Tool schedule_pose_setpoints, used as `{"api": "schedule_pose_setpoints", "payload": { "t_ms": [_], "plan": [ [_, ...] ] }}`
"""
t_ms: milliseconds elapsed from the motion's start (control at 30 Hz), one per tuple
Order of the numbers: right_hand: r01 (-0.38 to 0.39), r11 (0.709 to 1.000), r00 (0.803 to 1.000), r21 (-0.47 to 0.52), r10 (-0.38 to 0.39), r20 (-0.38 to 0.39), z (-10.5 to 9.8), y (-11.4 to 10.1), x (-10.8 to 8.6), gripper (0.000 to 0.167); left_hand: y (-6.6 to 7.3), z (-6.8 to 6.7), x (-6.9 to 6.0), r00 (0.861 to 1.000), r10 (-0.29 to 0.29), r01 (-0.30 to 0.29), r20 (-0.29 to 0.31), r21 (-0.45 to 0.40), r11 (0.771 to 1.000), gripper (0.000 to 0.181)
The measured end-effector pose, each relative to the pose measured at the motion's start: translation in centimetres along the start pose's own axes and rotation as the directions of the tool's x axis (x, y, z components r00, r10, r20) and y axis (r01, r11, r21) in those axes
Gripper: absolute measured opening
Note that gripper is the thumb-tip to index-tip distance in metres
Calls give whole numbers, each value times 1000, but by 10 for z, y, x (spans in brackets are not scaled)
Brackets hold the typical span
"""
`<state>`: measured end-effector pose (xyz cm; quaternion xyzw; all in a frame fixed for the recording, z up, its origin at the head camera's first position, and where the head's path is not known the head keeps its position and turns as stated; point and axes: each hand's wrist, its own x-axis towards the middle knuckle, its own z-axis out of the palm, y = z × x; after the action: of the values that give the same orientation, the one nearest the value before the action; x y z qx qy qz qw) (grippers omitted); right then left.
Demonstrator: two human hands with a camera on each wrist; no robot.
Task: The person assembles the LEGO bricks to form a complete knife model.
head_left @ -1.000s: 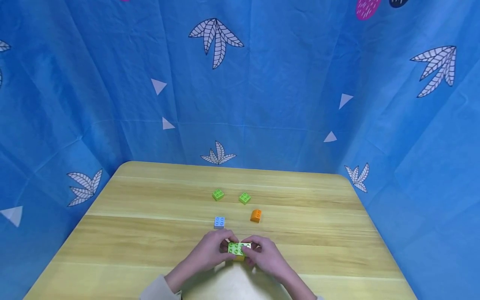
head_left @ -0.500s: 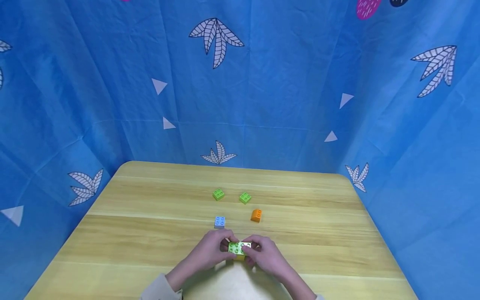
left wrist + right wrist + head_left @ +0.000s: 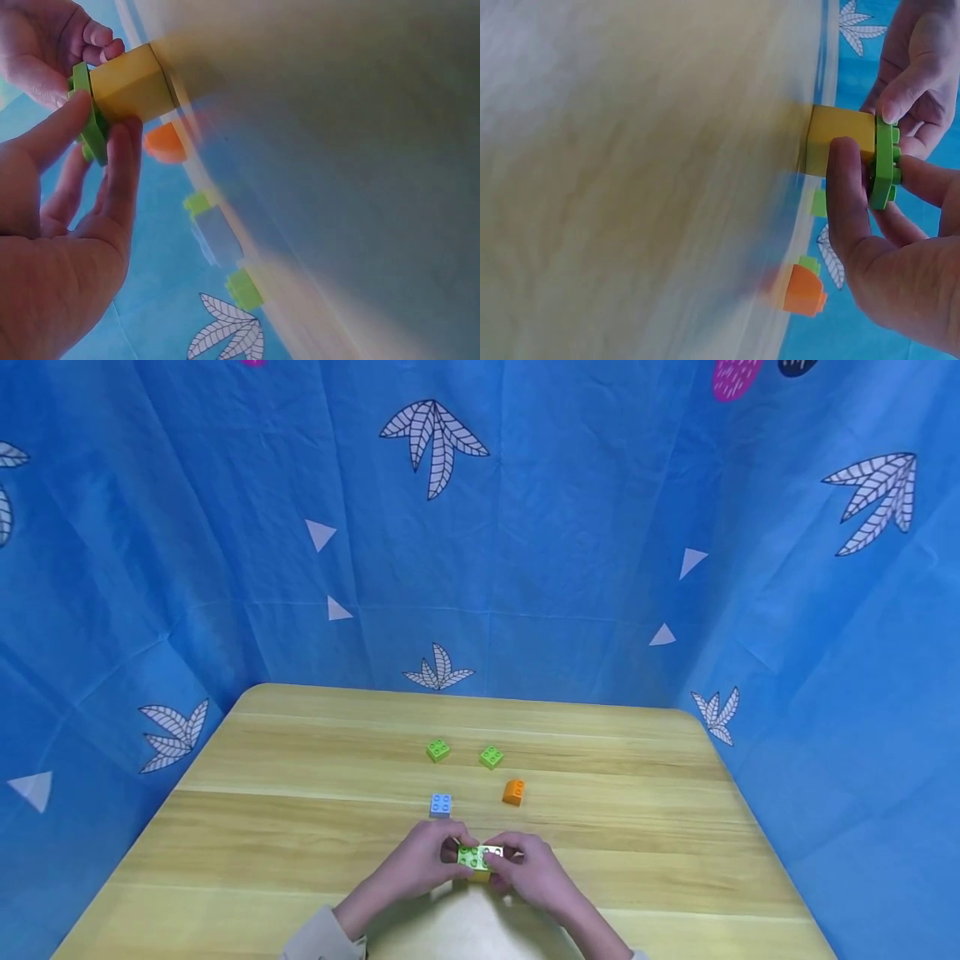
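At the near side of the table, a flat green building brick with two rows of studs sits on top of a yellow block. The yellow block stands upright on the tabletop in the left wrist view. My left hand grips the green brick's left end between thumb and fingers. On the opposite end, my right hand holds the stack, one digit pressing on the studs. In the right wrist view, another finger of that hand lies against the side of the yellow block. The fingers cover parts of both pieces.
Beyond the hands lie a blue four-stud brick and an orange curved brick. Farther back are two small green bricks, one on the left and one on the right. A blue curtain surrounds the wooden table.
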<state>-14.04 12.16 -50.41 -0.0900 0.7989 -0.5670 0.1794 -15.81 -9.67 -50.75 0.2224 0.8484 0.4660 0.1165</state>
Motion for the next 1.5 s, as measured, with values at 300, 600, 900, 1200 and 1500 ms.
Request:
{"api": "schedule_pose_setpoints", "payload": {
  "t_ms": [300,600,900,1200,1500],
  "plan": [
    [-7,1000,1000,9,7,13,1,2,-1,31,-1,2,-1,1000,2,-2,0,45,999,27],
    [-10,1000,1000,22,10,14,2,2,0,32,-7,1,1,1000,-29,29,6,-5,1000,29],
    [-17,999,1000,37,16,24,1,4,0,31,-8,1,3,999,-49,49,6,-74,996,26],
    [3,999,999,35,-5,51,-1,2,-1,37,-7,1,2,998,-61,61,2,-55,997,27],
    [78,996,996,-50,-77,36,-11,10,-2,37,-6,0,1,1000,-27,27,8,-66,997,27]
  ]
}}
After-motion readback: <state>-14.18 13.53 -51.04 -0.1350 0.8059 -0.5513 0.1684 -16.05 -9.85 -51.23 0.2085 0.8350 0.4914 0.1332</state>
